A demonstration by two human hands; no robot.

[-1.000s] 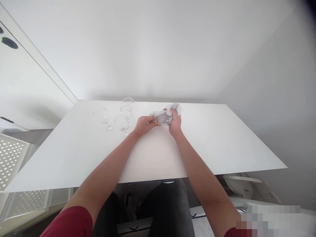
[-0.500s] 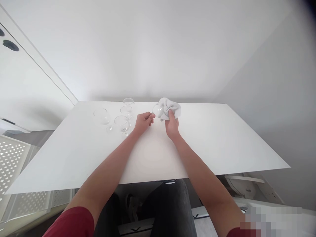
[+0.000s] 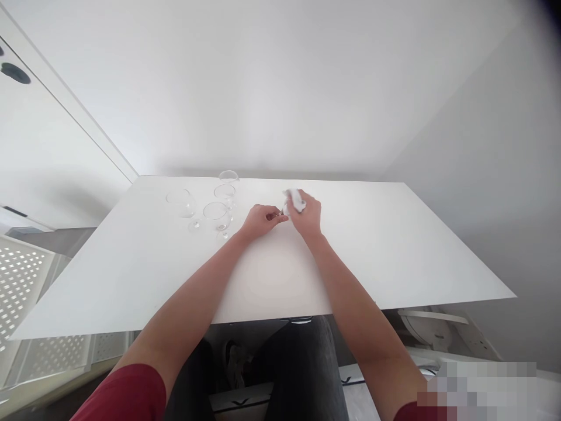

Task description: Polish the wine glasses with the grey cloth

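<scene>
My left hand (image 3: 264, 221) is closed in a pinch on a clear stemmed glass (image 3: 281, 214). Only a small glint of that glass shows between the fingers and the cloth; its bowl is hidden. A crumpled white cloth (image 3: 296, 202) is gripped in my right hand (image 3: 310, 214), pressed against the glass just beside my left fingertips. Several more stemmed glasses stand upright to the left: one (image 3: 217, 217) close to my left wrist, others (image 3: 225, 192) behind it, and one (image 3: 180, 204) farther left.
The white table (image 3: 394, 245) runs wide in front of me, its back edge near a pale wall (image 3: 280, 88). At the left are a white door (image 3: 56, 134) and a perforated white panel (image 3: 21, 269). My legs (image 3: 302, 374) are below the front edge.
My right hand has turned over and come left and slightly down with the cloth, now bunched smaller. The glass bowl seen before is covered. My left hand has shifted slightly right.
</scene>
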